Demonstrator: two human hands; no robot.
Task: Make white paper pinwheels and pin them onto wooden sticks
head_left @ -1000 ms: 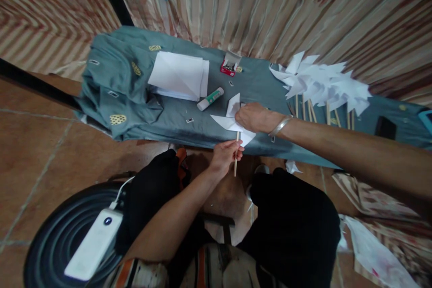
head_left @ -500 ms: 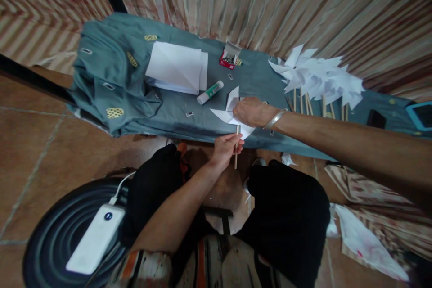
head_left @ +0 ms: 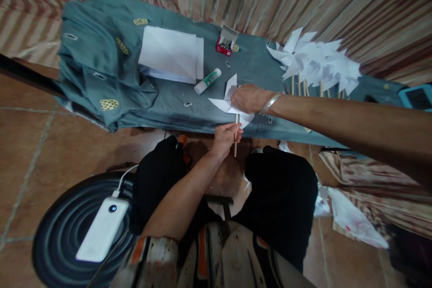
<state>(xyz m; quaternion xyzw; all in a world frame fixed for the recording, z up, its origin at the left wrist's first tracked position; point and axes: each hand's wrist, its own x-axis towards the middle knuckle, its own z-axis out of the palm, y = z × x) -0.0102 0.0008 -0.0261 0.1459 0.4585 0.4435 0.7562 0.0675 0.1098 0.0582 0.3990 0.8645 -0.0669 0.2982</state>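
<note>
My left hand (head_left: pixel 227 138) is closed round a thin wooden stick (head_left: pixel 236 147) just off the table's near edge. A white paper pinwheel (head_left: pixel 219 105) lies at the stick's upper end, its pointed blades spread out. My right hand (head_left: pixel 248 98), with a silver bangle at the wrist, is closed over the middle of this pinwheel. Its curled fingers hide the centre, so whatever is pinched there does not show. A green and white glue stick (head_left: pixel 208 81) lies to the left of the pinwheel. Behind it stands an opened small red box (head_left: pixel 224 48) with small metal pieces inside.
A stack of white paper (head_left: pixel 168 54) lies left on the teal cloth (head_left: pixel 175 112). Finished-looking pinwheels (head_left: pixel 320 60) on sticks are grouped at the right, near a blue-framed device (head_left: pixel 416 97). A white power bank (head_left: pixel 103 229) rests on a round black stool (head_left: pixel 50 234).
The camera view has shifted, so the table sits slightly higher in the picture. Both hands keep nearly the same hold on the stick and pinwheel.
</note>
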